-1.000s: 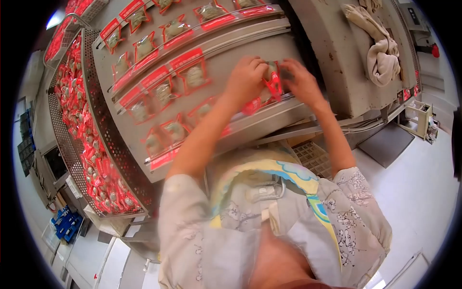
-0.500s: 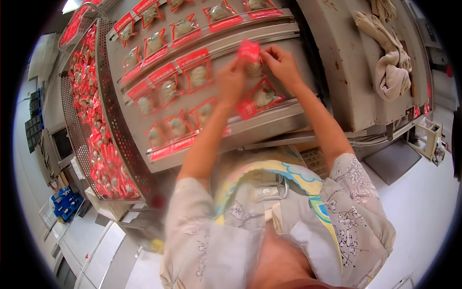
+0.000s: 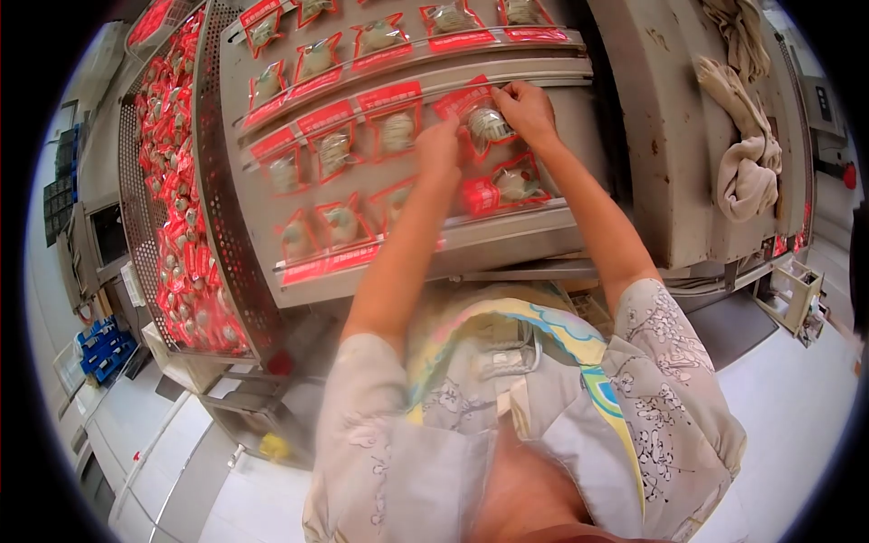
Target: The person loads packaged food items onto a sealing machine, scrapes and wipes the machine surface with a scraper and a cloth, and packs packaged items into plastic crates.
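Note:
Between my two hands lies a red and clear packet with a pale, ribbed item inside, its red strip turned up toward the metal rail. My right hand pinches its upper right corner. At its left edge is my left hand, slightly blurred, with fingers closed at the packet's side. Just below, another packet rests near the front edge of the metal surface. To the left, a row of similar packets lies along the rail, with more packets in front of them, partly behind my left forearm.
A perforated metal bin full of red packets stands at the left. Beyond the rail lie further rows of packets. A rusty metal housing rises at the right, with cloth gloves on it. Blue bins stand lower left.
Both hands have moved from the front packet up to a second one near the rail. That packet was raised and blurred half a second ago and now lies flatter. The view has shifted slightly.

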The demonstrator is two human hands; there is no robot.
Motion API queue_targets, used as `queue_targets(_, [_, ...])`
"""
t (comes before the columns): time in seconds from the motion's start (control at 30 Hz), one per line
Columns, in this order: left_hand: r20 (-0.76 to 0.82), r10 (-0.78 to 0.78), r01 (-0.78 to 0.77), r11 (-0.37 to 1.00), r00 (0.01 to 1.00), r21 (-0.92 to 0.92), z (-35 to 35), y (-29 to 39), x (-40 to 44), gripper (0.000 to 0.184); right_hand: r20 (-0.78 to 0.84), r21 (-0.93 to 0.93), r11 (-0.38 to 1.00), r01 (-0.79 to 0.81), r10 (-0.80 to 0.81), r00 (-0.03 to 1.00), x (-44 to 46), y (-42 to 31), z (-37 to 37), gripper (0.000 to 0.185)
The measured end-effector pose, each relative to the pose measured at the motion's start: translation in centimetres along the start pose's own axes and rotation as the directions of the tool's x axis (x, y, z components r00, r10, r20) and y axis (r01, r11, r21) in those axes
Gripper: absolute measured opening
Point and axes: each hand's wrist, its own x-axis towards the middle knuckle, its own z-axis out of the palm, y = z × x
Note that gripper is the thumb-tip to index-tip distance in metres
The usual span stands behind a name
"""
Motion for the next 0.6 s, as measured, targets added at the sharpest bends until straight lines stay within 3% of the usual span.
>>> queue_targets(0.1, [-0.015, 0.076, -0.075, 0.997, 0.997, 0.019, 0.1, 0.1, 0.2, 0.022, -0.060, 0.115, 0.993, 0.012, -0.005, 0.998, 0.2, 0.6, 1.0, 0.029])
queue_targets(0.2, [-0.064, 0.254, -0.259, 0.962, 0.965, -0.082, 0.6, -0.1, -0.7, 0.030, -0.068, 0.370, 0.929, -0.016, 0.045, 0.997, 0.0, 0.9, 1.7, 0.025])
queue_targets(0.23, [-0.106, 0.395, -0.398, 0.917, 0.913, -0.005, 1.2, 0.2, -2.0, 0.033, -0.050, 0.453, 0.890, -0.050, 0.081, 0.995, -0.4, 0.6, 1.8, 0.023])
queue_targets(0.3, [-0.149, 0.651, -0.632, 0.759, 0.744, 0.159, 2.3, 1.0, -5.1, 0.042, -0.009, 0.551, 0.831, -0.083, 0.106, 0.994, -0.6, 0.5, 1.8, 0.020])
queue_targets(0.37, [0.103, 0.833, -0.721, 0.401, 0.544, 0.565, 1.8, 2.5, -7.2, 0.050, 0.031, 0.589, 0.804, -0.083, 0.080, 0.996, -0.6, 0.6, 1.9, 0.017])
queue_targets(0.4, [0.263, 0.854, -0.702, 0.157, 0.450, 0.694, 1.6, 3.1, -7.7, 0.055, -0.114, 0.417, 0.907, 0.057, -0.010, 0.993, -1.0, 0.3, 1.4, 0.016])
queue_targets(0.47, [0.402, 0.824, -0.740, 0.031, 0.400, 0.672, 1.4, 3.6, -6.8, 0.048, -0.323, -0.017, 0.962, 0.274, -0.265, 0.909, -1.9, -1.5, -0.3, 0.016])
queue_targets(0.53, [0.520, 0.767, -0.737, -0.092, 0.376, 0.669, 1.1, 3.4, -5.5, 0.043, -0.329, -0.177, 0.910, 0.376, -0.415, 0.849, -1.6, -3.2, -0.6, 0.018])
queue_targets(0.6, [0.502, 0.787, -0.758, -0.069, 0.359, 0.649, 1.2, 3.3, -5.0, 0.037, -0.268, -0.313, 0.826, 0.469, -0.551, 0.791, 0.0, -3.9, -0.2, 0.017])
